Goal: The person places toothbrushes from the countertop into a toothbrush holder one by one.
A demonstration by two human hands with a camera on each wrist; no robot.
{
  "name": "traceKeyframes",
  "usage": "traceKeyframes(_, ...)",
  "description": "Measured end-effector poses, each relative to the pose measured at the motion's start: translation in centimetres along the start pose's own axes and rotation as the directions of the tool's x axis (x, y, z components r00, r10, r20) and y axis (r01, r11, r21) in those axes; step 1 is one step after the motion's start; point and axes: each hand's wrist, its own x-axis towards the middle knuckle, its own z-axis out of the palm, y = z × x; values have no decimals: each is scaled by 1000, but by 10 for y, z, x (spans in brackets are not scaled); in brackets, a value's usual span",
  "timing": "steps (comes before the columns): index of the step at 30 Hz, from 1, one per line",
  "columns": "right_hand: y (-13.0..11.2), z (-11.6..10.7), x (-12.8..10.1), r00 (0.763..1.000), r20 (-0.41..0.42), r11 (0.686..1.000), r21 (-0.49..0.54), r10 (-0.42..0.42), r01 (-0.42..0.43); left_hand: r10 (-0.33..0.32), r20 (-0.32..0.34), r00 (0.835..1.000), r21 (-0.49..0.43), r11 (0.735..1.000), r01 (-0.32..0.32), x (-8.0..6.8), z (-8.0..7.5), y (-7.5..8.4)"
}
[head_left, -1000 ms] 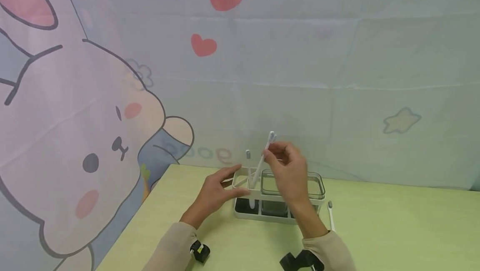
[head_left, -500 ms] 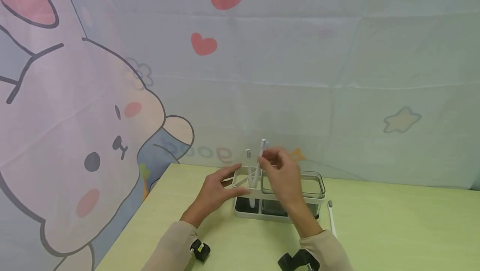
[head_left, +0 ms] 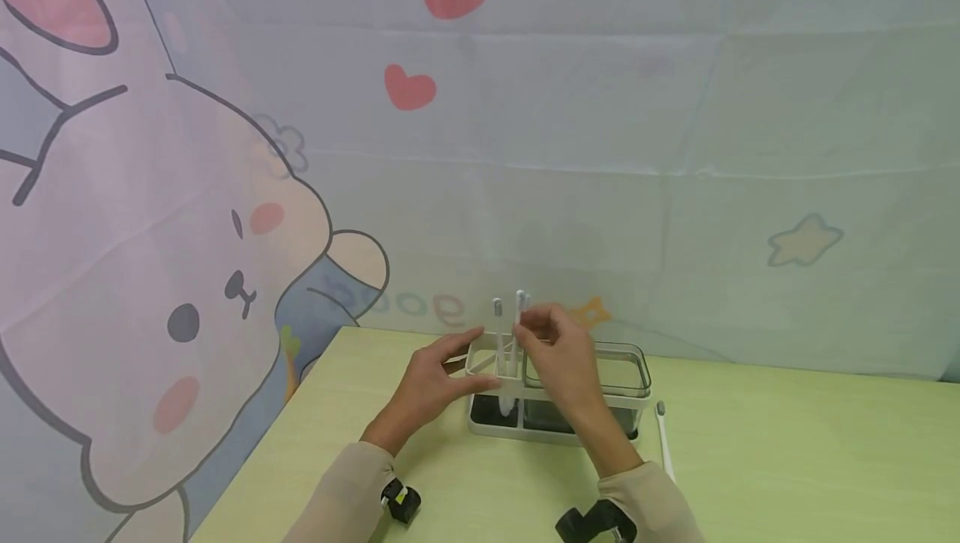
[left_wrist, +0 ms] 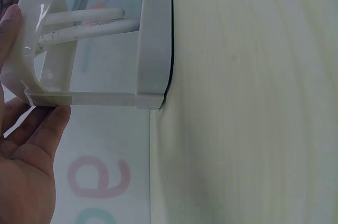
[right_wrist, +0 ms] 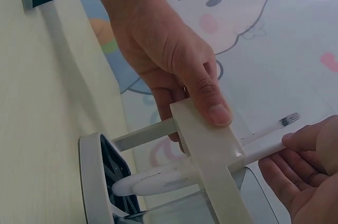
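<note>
1. While the right hand (head_left: 558, 355) pinches the top of a white toothbrush (head_left: 517, 334) with curled fingers (right_wrist: 301, 168), the brush stands in the left slot of the white holder (head_left: 555, 430).
2. A second toothbrush (head_left: 497, 334) stands just beside it in the same slot.
3. The left hand (head_left: 435, 384) holds the holder's left end, its thumb (right_wrist: 208, 97) curled over the rim.
4. A third toothbrush (head_left: 663, 439) lies on the green table (head_left: 787, 460), right of the holder.

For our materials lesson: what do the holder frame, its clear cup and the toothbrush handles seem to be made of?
Holder frame: likely matte white plastic, flat moulded bars. Clear cup: probably transparent plastic, smoky tint, see-through. Toothbrush handles: glossy white plastic, with printed lettering.
</note>
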Motion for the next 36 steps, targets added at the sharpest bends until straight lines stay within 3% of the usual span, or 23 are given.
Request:
traceKeyframes(27,9,1,0,998,58,999,-46,19,-17,-10,0,1000,5,1000,10,-1,-2,1)
traceKeyframes(36,8,-6,-2,996,58,997,-59,61,-58,0,6,1000,0,1000,0,-1,-2,1)
